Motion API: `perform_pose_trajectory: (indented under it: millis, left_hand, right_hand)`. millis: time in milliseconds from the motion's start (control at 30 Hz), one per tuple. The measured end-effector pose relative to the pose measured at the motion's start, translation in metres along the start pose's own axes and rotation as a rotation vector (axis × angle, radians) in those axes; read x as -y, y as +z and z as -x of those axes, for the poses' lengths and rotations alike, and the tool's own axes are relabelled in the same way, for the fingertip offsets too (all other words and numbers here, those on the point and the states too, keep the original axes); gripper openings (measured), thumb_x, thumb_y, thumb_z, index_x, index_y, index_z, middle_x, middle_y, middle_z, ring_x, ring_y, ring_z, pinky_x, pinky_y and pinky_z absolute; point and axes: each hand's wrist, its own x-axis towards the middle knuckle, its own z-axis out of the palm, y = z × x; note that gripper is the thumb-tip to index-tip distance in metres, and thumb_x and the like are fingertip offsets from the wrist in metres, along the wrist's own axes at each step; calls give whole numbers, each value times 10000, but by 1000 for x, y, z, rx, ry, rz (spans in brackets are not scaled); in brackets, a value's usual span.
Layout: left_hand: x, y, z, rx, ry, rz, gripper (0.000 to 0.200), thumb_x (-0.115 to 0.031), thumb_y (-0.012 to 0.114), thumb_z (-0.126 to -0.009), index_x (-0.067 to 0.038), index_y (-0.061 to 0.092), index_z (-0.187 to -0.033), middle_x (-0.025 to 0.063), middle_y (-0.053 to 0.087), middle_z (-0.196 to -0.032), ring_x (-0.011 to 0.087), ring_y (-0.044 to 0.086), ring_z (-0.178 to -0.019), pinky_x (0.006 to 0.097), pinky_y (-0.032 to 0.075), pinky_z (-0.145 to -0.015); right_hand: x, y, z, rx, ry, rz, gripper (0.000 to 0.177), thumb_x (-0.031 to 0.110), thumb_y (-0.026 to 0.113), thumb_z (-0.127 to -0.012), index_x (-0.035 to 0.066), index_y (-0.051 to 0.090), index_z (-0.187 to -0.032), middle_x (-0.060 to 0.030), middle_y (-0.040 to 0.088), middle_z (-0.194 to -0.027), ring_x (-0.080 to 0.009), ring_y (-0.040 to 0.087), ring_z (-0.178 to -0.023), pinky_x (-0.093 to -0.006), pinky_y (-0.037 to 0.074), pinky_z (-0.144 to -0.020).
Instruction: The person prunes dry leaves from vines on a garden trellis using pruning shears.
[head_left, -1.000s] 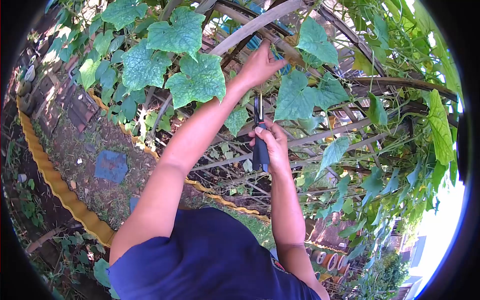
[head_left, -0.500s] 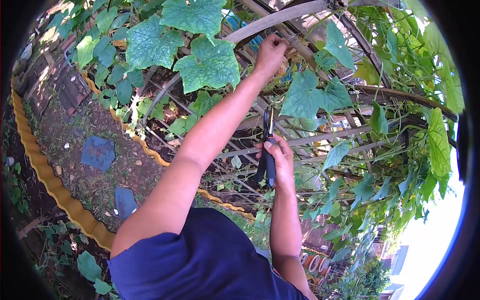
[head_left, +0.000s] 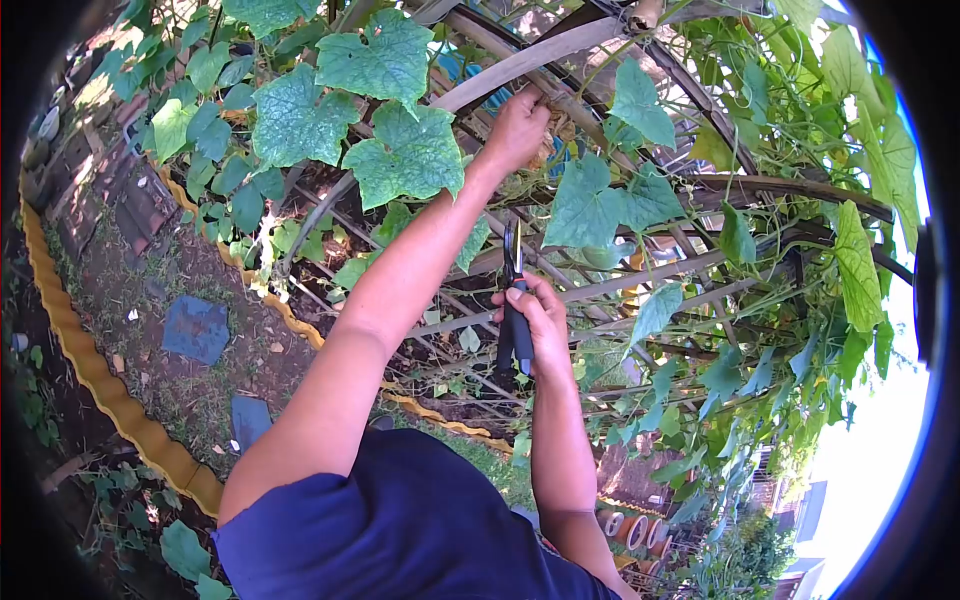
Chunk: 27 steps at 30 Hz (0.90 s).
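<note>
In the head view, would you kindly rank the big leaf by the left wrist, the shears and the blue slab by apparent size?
1. big leaf
2. shears and blue slab: about alike. The shears are longer but thinner and the slab lies farther off, so they are left unranked.

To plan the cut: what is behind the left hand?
Behind the left hand are a pale trellis slat and dry brown plant matter; what it grips is covered.

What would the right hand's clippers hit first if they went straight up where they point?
Probably the left hand, up at the wooden trellis bar right above the tips of the clippers in the right hand. Depth is hard to tell, so they might slip past it and meet the bar.
</note>
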Motion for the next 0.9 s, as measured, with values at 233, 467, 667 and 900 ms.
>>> perform_pose_trajectory:
  millis: [233, 467, 667, 900]
  left_hand:
    - [2, -9, -12, 101, -164, -66, 200, -166, 590, -852, 17, 656, -900, 128, 684, -858, 209, 630, -830, 355, 479, -784]
    - [17, -13, 2, -248, -112, 105, 77, -62, 615, -829, -18, 573, -781, 22, 566, -710, 92, 503, -669, 275, 422, -636]
    - [24, -24, 22, -192, -137, -72, 81, -79, 613, -847, -22, 557, -858, -5, 525, -694, 74, 452, -628, 257, 386, -587]
    - [-1, -2, 11, 114, -219, 21, 469, -328, 714, -805, 3, 632, -1128, 143, 676, -959, 209, 641, -821, 352, 505, -757]
  right_hand:
    - [-4, -2, 0, 7, -9, -8, 451, 176, 663, -877, -15, 523, -1261, -145, 691, -920, -165, 659, -714, -285, 535, -656]
    - [-3, 1, 0, 2, 22, -13, 455, 189, 677, -871, -5, 520, -1252, -142, 695, -924, -155, 658, -711, -281, 543, -654]
    - [-4, 3, -3, 9, 17, -30, 453, 199, 673, -875, -1, 521, -1252, -138, 695, -923, -146, 657, -719, -278, 541, -654]
    - [0, 4, -3, 10, 5, -41, 457, 191, 666, -877, -5, 510, -1258, -144, 692, -925, -155, 655, -723, -274, 526, -643]
